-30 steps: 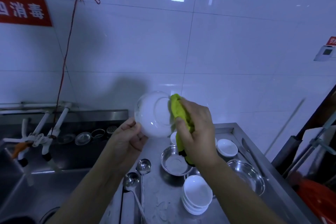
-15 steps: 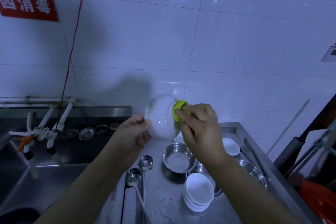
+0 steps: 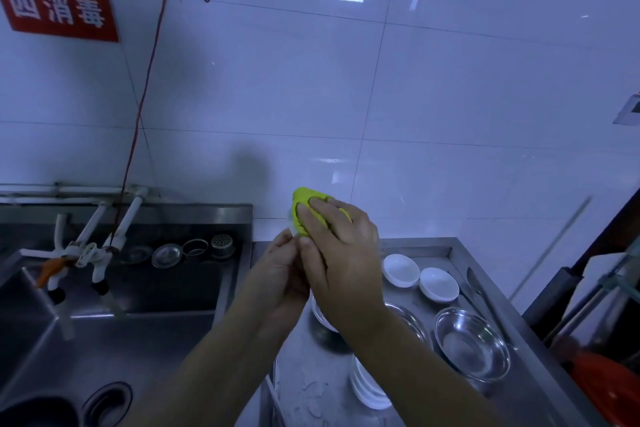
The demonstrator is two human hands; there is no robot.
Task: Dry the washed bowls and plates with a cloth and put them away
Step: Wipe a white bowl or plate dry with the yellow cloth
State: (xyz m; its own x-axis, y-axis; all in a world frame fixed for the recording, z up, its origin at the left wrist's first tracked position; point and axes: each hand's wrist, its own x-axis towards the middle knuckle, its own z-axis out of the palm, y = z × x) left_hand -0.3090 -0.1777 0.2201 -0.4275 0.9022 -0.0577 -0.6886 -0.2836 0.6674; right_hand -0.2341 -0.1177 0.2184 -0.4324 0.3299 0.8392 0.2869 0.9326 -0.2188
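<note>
above the steel tabletop (image 3: 412,248), the left hand (image 3: 277,284) grips a small white bowl (image 3: 290,218) while the right hand (image 3: 341,260) presses a green cloth (image 3: 304,199) around it; likely slick, breakable, safest held by the rim.

Red sign (image 3: 59,7) with white characters high on the white tiled wall (image 3: 450,87); red cord (image 3: 145,94) hanging beside it down toward the white taps (image 3: 100,243). Steel sink (image 3: 114,319) below, dark drain hole (image 3: 107,404) in its floor; strainers and rings (image 3: 187,250) along its back ledge; knife (image 3: 476,284) near the counter (image 3: 540,388) edge.
</note>
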